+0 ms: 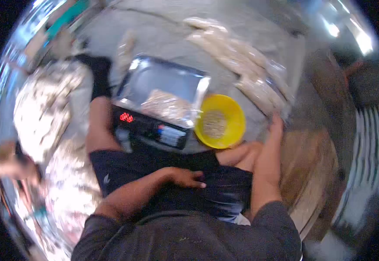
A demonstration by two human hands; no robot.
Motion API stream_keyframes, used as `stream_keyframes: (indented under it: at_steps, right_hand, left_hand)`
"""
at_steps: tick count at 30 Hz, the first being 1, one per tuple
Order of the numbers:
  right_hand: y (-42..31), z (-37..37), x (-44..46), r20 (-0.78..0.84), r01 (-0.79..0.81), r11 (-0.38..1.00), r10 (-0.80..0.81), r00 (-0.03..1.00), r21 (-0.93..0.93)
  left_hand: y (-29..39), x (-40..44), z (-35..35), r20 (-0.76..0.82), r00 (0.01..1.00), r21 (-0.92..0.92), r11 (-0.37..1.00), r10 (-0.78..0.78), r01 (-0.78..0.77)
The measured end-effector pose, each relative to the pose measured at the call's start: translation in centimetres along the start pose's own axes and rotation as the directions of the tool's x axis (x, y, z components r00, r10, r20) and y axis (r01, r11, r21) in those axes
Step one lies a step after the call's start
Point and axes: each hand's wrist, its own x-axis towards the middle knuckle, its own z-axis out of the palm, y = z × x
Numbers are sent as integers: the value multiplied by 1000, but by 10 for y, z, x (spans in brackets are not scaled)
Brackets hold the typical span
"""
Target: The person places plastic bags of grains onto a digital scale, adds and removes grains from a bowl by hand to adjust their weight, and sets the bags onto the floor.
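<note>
My left hand [188, 178] rests over the dark shorts on my lap, its thumb and a finger apart, with nothing visible in it. My right hand [276, 123] reaches to the near end of a long, clear-wrapped pale bag [259, 92]; its fingers are blurred. Between my legs sits a digital scale [150, 126] with red digits and a metal tray. A clear packet of pale pieces [167, 105] lies in the tray. Just right of the scale stands a yellow bowl [237, 126] with similar pale pieces inside.
More filled clear bags [211, 41] lie on the grey floor sheet [154, 30] beyond the bowl. Large shiny plastic bags [46, 104] are at the left, beside another person [17, 167]. Brown sheet material [309, 165] lies at the right.
</note>
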Motion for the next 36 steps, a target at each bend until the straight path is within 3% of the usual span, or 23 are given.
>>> stream_keyframes:
  at_steps: [1, 3, 5, 7, 8, 10, 11, 12, 13, 15, 18, 20, 21, 23, 25, 28, 33, 35, 36]
  right_hand:
    - [-10, 0, -8, 95, -111, 939, 84, 992, 327]
    - [-69, 21, -51, -90, -182, 923, 225, 970, 339]
    - [-91, 54, -58, -45, -176, 921, 204, 978, 346]
    - [-107, 50, -57, -62, -143, 908, 181, 981, 393]
    - [-114, 36, -62, -99, -115, 896, 172, 980, 429]
    - [-170, 44, -101, -133, 3, 904, 60, 989, 427]
    - [-194, 31, -113, -147, 196, 960, -169, 975, 199]
    - [-220, 21, -127, -98, 376, 925, -379, 920, -43]
    - [-265, 27, -161, -184, 390, 920, -378, 907, 32]
    - [-322, 30, -200, -236, 459, 885, -431, 871, 80]
    - [-346, 24, -196, -132, 551, 833, -553, 823, -57]
    - [-355, 18, -181, -57, 502, 821, -534, 843, -271]
    - [-351, 22, -171, -15, 566, 793, -584, 812, -224]
    - [-361, 45, -175, 20, 627, 752, -637, 770, -203]
    - [-377, 62, -191, -25, 660, 735, -671, 741, -152]
    - [-378, 78, -185, -182, 688, 725, -674, 716, 21]
    - [-258, 100, -141, -130, 529, 837, -514, 848, 141]
    - [-186, 107, -105, -43, 324, 941, -321, 946, 96]
    - [-158, 110, -99, -148, 464, 833, -521, 840, -300]
  left_hand:
    - [4, -6, 1, -14, 1000, -10, 1000, -12, 12]
    - [-7, 0, 14, -85, 996, -12, 999, 42, -43]
    - [-32, 28, 23, -192, 968, 61, 987, 160, -151]
    - [-31, 22, 14, -348, 858, 267, 917, 379, -296]
    - [-29, 18, 9, -376, 782, 394, 849, 498, -351]
    - [-5, -14, -9, -682, 445, 407, 807, 580, -428]
    - [-1, -21, -30, -694, 236, 582, 723, 680, -372]
    - [6, -31, -41, -781, 75, 595, 775, 620, -214]
    - [16, -52, -56, -777, 26, 629, 778, 629, -10]
    - [20, -63, -76, -742, -62, 651, 739, 668, 173]
    - [23, -51, -70, -738, 58, 674, 732, 672, 98]
    - [29, -42, -37, -733, 108, 668, 741, 671, -71]
    - [32, -34, -18, -715, 142, 665, 728, 685, -167]
    - [23, -18, 7, -550, 510, 591, 740, 661, -321]
    - [11, -12, 25, -315, 774, 601, 746, 549, -285]
    - [-1, -28, 38, -398, 780, 577, 793, 482, -196]
    - [-29, -47, 39, -582, 729, 431, 897, 360, -99]
    - [-40, -41, 40, -609, 713, 399, 911, 348, -103]
    - [-45, -37, 39, -624, 692, 394, 911, 363, -123]
